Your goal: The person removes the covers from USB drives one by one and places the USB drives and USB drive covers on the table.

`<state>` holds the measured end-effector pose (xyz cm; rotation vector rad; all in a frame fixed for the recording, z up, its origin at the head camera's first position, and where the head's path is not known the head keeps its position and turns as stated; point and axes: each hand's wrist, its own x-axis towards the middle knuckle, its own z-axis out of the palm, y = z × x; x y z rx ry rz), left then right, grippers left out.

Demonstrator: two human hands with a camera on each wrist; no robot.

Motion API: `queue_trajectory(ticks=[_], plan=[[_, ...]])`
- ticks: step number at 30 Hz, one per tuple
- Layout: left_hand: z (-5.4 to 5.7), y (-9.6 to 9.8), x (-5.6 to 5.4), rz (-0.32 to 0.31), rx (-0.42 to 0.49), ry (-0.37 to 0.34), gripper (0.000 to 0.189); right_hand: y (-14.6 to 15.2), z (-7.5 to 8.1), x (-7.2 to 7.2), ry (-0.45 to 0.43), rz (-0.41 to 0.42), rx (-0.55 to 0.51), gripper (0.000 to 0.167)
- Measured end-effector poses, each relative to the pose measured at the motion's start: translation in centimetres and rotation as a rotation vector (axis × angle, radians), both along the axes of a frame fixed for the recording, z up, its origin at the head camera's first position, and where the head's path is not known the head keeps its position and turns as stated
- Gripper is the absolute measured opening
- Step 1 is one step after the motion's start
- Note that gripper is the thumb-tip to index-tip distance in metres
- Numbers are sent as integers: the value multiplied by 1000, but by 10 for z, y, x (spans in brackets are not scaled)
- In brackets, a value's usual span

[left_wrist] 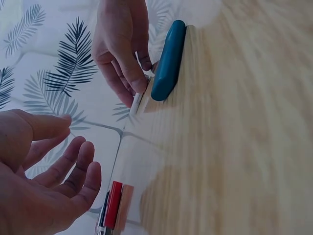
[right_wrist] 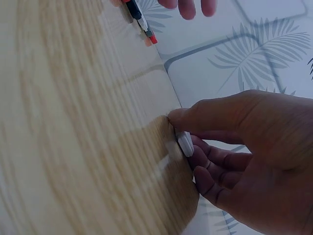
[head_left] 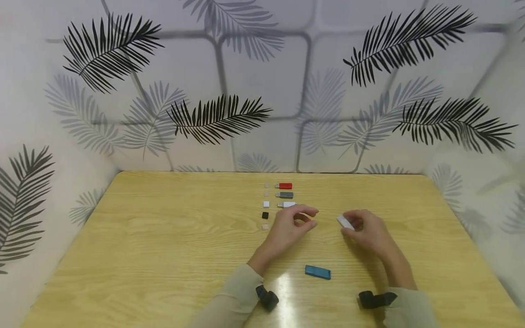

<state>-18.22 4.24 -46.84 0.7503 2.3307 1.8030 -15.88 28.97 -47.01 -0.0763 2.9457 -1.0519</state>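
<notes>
My right hand (head_left: 369, 230) pinches a slim white USB stick (head_left: 344, 222) between thumb and fingers, close to the tabletop; in the right wrist view the white stick's end shows beside the thumb. My left hand (head_left: 286, 228) hovers over the table with bent fingers, thumb apart from them, nothing in between. Just past it lies a white USB stick (head_left: 288, 204), partly covered by the hand. Above that one sit a grey USB stick (head_left: 285, 195) and a red USB stick (head_left: 285, 186). A blue stick (head_left: 317, 272) lies nearer me, between the forearms.
Left of the USB sticks runs a column of small caps, among them a white cap (head_left: 266, 204), a black cap (head_left: 265, 215) and a pale cap (head_left: 265, 227). The wooden table (head_left: 164, 237) meets a leaf-patterned wall covering (head_left: 262, 91) at its back edge.
</notes>
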Motion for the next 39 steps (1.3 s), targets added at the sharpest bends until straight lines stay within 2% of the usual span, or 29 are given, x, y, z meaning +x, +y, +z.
queue_trajectory(ticks=[5,16,24,29,35,39], plan=[[-1,10,-3,4,-4,-21,25,0,0,0,-10,2,-7,32],[-7,24,-9,-10,-17,-60,24,-2,4,1,54,44,-47,26],[2,33,-14,-26,3,-124,25,-6,17,1,75,88,-83,26],[3,38,-15,-45,0,-116,25,-4,23,2,85,109,-94,24],[3,42,-16,-17,-24,-93,20,-5,31,5,124,121,-87,20],[2,40,-17,-16,-23,-108,15,-7,35,6,139,132,-83,19]])
